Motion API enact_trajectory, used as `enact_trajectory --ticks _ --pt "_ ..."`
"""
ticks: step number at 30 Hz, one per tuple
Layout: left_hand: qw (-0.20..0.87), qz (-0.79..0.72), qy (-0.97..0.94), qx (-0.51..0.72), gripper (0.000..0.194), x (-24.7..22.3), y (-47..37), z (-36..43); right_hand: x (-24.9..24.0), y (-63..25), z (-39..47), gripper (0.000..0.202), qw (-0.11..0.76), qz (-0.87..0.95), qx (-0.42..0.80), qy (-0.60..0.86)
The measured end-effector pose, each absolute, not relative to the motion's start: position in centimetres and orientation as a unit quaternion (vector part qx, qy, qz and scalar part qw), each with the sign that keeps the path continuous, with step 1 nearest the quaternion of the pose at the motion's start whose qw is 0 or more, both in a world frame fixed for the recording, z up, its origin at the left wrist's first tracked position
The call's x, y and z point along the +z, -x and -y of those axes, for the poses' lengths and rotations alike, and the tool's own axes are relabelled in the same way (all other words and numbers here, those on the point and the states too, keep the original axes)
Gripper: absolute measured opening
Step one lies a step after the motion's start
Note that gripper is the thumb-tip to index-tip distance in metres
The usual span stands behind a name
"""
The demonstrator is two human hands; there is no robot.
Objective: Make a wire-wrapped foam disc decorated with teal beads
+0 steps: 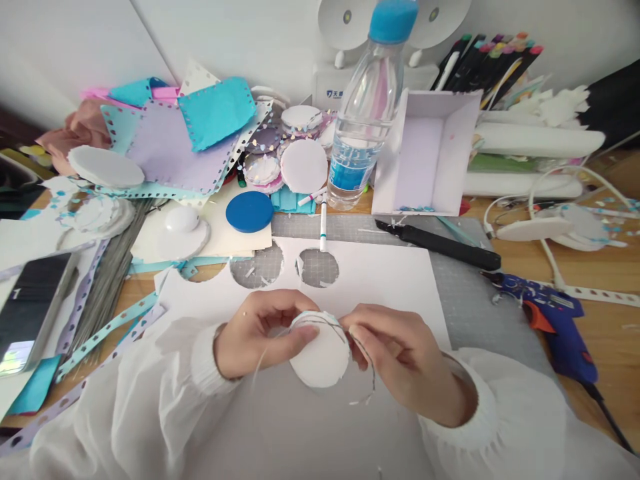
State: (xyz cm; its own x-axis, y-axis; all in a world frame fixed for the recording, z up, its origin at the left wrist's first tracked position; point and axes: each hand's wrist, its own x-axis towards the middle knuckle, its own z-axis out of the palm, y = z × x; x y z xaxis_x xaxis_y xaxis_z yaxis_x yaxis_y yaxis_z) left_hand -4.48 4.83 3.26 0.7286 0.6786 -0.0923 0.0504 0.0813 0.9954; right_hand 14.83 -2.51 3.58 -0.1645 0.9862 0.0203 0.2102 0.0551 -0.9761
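Observation:
Between my two hands is a round white disc, its flat face turned up towards me. My left hand grips its left edge, thumb pressed on the face and fingers behind. A thin dark wire or cord lies across the disc's upper edge, and its loose end hangs down at the right. My right hand pinches this strand at the disc's right edge. A pale thin strand also trails below my left thumb. Beneath my hands lies a white foam-like sheet with round holes cut in it.
A water bottle stands behind the sheet beside a white open box. At the right lie a black utility knife and a blue glue gun. Stacked discs, a blue lid and a phone lie around.

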Motion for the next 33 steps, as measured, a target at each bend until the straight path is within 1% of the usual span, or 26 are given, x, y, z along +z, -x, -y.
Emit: enact_trajectory --ticks 3,6,10,13,18,23,29,33 --pt "0.714 -0.265 -0.612 0.215 0.008 3.3 4.4 -4.9 3.3 -14.7 2.5 0.020 0.384 0.552 0.559 0.485" --pt "0.716 -0.261 -0.619 0.190 0.009 3.3 4.3 -5.1 3.0 -14.5 2.6 0.022 0.360 0.522 0.608 0.478" --pt "0.710 -0.256 -0.635 0.164 0.019 3.4 4.3 -5.3 2.9 -14.5 2.6 0.024 0.390 0.461 0.637 0.479" --pt "0.702 -0.243 -0.657 0.129 0.017 3.7 4.4 -5.2 2.8 -14.5 2.5 0.024 0.404 0.452 0.633 0.481" --pt "0.670 -0.199 -0.704 0.128 0.009 3.8 4.4 -4.9 2.7 -14.3 2.5 0.011 0.387 0.502 0.602 0.486" --pt "0.672 -0.181 -0.709 0.118 0.006 3.5 4.3 -4.8 2.7 -14.4 2.7 0.017 0.333 0.569 0.572 0.488" --pt "0.660 -0.175 -0.722 0.112 0.005 3.0 4.3 -4.6 2.4 -14.5 3.0 0.010 0.301 0.582 0.556 0.511" --pt "0.658 -0.168 -0.725 0.115 0.007 2.7 4.3 -4.5 2.2 -14.3 3.2 0.011 0.299 0.585 0.536 0.531"
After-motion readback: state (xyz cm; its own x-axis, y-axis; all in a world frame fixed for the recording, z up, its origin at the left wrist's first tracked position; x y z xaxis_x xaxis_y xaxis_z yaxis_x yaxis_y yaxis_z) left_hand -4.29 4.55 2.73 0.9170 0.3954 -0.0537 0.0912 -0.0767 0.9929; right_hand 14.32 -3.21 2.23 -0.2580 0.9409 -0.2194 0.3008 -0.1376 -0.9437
